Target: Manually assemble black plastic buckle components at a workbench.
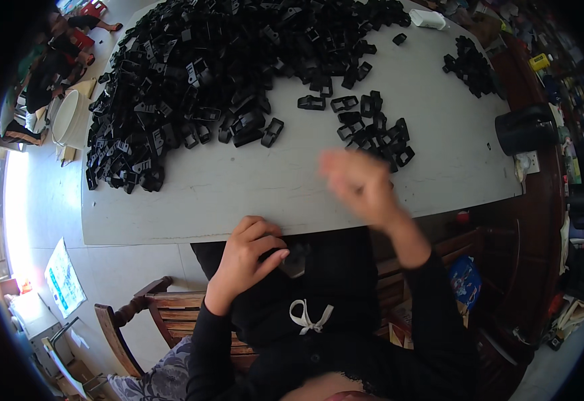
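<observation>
Head view: grey table [238, 190], black plastic clips [191, 73] heaped back-L; smaller clip cluster [375, 130] nr blurred R hand [362, 184], can't tell grip; half-curled L hand [248, 250] at tbl edge, can't tell if holding. Prob. light, stiff, bit slick; pinch by sides.

Seemingly a home or small shop doubling as a workshop: small black plastic pieces [191, 80] heaped on a pale grey tabletop [198, 210], a brown slatted wooden bench [177, 316], a grey floral cushion [165, 375].
</observation>
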Tool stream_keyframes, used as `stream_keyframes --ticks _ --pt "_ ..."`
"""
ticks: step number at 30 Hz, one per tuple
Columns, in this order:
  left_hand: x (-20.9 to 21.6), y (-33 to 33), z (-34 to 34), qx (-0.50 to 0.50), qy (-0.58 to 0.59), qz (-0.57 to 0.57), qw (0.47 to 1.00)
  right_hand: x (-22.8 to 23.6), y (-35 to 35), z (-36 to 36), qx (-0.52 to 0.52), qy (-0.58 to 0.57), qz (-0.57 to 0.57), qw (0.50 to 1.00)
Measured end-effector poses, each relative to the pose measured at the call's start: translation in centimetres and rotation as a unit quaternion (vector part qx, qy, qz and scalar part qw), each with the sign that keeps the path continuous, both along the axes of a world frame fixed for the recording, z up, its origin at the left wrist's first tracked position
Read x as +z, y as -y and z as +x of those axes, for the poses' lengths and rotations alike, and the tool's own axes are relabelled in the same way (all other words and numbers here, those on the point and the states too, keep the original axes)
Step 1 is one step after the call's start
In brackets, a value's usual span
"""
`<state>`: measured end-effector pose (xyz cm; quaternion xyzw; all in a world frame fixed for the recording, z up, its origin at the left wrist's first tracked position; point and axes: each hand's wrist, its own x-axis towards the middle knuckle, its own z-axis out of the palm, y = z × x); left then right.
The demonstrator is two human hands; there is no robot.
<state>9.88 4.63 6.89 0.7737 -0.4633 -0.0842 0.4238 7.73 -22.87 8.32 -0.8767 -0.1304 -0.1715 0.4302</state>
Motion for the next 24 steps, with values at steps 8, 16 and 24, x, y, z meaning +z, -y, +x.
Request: stream_keyframes --ticks 8,16,24 --pt "1.1 6.4 5.1 0.165 0.078 0.03 0.983 -0.8 8.2 13.1 -0.313 -0.057 -0.225 0.921" --pt "-0.8 10.2 8.7 0.304 0.254 0.26 0.881 -1.4 5.5 10.5 -0.214 -0.08 -0.169 0.959" --pt "-0.7 8.0 5.6 0.199 0.102 0.03 0.974 -0.3 5.4 7.5 -0.243 -0.008 -0.041 0.969"
